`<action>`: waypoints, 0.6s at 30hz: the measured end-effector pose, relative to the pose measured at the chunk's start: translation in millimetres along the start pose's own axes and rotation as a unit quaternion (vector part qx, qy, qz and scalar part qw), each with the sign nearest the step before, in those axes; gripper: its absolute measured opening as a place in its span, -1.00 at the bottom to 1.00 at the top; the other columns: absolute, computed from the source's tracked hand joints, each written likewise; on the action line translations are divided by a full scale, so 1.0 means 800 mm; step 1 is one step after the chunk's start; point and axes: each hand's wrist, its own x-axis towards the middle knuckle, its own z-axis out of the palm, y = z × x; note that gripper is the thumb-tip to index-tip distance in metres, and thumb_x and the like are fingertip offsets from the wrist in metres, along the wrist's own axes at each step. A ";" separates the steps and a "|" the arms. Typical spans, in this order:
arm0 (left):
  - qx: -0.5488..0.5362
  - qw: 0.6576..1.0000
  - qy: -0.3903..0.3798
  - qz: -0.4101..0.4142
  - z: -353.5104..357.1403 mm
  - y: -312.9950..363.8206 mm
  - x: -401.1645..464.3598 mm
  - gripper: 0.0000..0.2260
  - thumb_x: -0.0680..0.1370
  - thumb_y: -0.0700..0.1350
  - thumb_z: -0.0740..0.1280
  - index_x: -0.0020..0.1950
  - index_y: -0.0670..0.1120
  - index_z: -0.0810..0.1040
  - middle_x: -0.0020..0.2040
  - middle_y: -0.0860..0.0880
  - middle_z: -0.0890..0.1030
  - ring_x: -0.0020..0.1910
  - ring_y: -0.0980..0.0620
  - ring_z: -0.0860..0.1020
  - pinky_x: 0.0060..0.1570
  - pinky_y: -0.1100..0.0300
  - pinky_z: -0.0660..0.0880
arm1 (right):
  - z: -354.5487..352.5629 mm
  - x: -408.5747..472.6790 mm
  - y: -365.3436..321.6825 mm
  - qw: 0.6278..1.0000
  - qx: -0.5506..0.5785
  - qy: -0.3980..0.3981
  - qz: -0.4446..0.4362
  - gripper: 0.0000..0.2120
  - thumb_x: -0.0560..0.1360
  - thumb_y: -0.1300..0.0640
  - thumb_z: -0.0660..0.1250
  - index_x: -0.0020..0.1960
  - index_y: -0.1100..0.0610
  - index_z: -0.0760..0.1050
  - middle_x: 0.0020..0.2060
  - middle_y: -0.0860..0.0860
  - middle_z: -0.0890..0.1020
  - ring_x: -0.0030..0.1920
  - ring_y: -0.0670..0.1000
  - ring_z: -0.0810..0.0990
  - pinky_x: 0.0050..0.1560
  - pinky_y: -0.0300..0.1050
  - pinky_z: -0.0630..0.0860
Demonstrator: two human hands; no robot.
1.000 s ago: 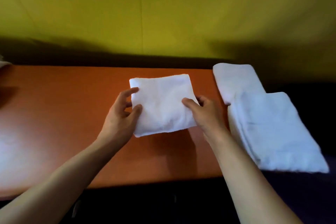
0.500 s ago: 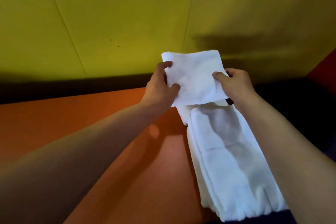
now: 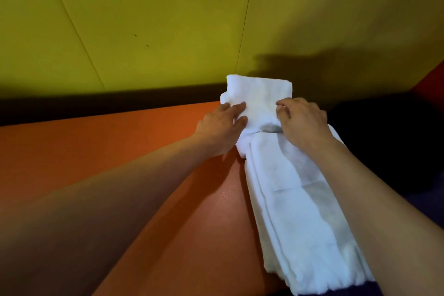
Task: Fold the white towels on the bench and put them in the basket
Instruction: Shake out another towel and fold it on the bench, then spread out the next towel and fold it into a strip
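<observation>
A small folded white towel (image 3: 260, 101) lies at the far end of a long pile of folded white towels (image 3: 295, 199) on the right end of the orange bench (image 3: 96, 146). My left hand (image 3: 221, 125) pinches the towel's left edge, fingers on top and thumb at the side. My right hand (image 3: 302, 120) grips its right edge with curled fingers. A small gap shows under the towel's near edge. No basket is in view.
A yellow panelled wall (image 3: 144, 19) rises right behind the bench. To the right of the pile is a dark surface (image 3: 384, 139), with a red panel (image 3: 432, 81) at the far right edge.
Both hands lifted the folded towel from the middle of the bench, carried it right, and lowered it onto the far end of the towel pile. The view swung right with them.
</observation>
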 end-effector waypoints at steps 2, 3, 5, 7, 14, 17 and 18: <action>0.027 0.999 0.019 0.020 -0.007 0.001 -0.018 -0.54 0.66 0.19 0.06 0.57 0.21 0.23 0.59 -0.08 0.25 0.52 -0.20 0.27 0.44 -0.20 0.26 | -0.010 -0.007 -0.010 0.999 0.017 0.027 -0.014 -0.66 0.65 0.01 0.14 0.37 -0.01 0.50 0.31 0.09 0.55 0.27 0.23 0.49 0.22 0.11 0.38; 0.047 0.998 0.030 0.030 -0.013 0.002 -0.030 -0.56 0.67 0.16 0.08 0.56 0.20 0.25 0.58 -0.06 0.26 0.50 -0.20 0.30 0.42 -0.20 0.28 | -0.015 -0.013 -0.019 0.999 0.025 0.037 -0.027 -0.66 0.65 0.02 0.16 0.38 0.00 0.49 0.32 0.09 0.55 0.27 0.22 0.49 0.24 0.11 0.38; 0.095 0.992 0.056 0.053 -0.028 0.003 -0.060 -0.57 0.67 0.12 0.10 0.55 0.17 0.29 0.57 0.00 0.29 0.45 -0.19 0.36 0.37 -0.17 0.32 | -0.025 -0.031 -0.042 0.996 0.049 0.046 -0.061 -0.65 0.62 0.06 0.21 0.39 0.02 0.48 0.32 0.10 0.53 0.26 0.21 0.49 0.26 0.11 0.40; 0.126 0.987 0.079 0.068 -0.044 -0.002 -0.094 -0.58 0.66 0.11 0.13 0.53 0.13 0.32 0.55 0.03 0.33 0.43 -0.17 0.38 0.31 -0.15 0.35 | -0.029 -0.053 -0.069 0.991 0.078 0.050 -0.095 -0.63 0.59 0.09 0.25 0.39 0.04 0.48 0.30 0.10 0.53 0.24 0.20 0.50 0.26 0.12 0.43; 0.192 0.971 0.128 0.053 -0.107 -0.053 -0.224 -0.58 0.57 0.15 0.16 0.38 0.05 0.47 0.36 0.00 0.51 0.26 -0.17 0.51 0.15 -0.10 0.43 | -0.021 -0.145 -0.177 0.977 0.097 0.048 -0.183 -0.58 0.51 0.09 0.25 0.37 0.05 0.47 0.24 0.05 0.57 0.17 0.15 0.54 0.19 0.11 0.47; 0.208 0.967 0.142 0.027 -0.133 -0.086 -0.285 -0.58 0.57 0.16 0.16 0.37 0.05 0.48 0.34 -0.02 0.52 0.24 -0.17 0.51 0.14 -0.09 0.43 | -0.013 -0.186 -0.226 0.972 0.111 0.031 -0.204 -0.56 0.52 0.07 0.25 0.40 0.02 0.44 0.27 0.01 0.54 0.22 0.10 0.52 0.23 0.08 0.46; 0.211 0.966 0.148 0.016 -0.142 -0.097 -0.304 -0.57 0.57 0.17 0.14 0.37 0.04 0.48 0.34 -0.03 0.52 0.24 -0.18 0.51 0.13 -0.09 0.42 | -0.010 -0.199 -0.242 0.971 0.112 0.021 -0.211 -0.55 0.53 0.07 0.27 0.42 0.01 0.43 0.29 0.00 0.53 0.24 0.08 0.50 0.26 0.05 0.45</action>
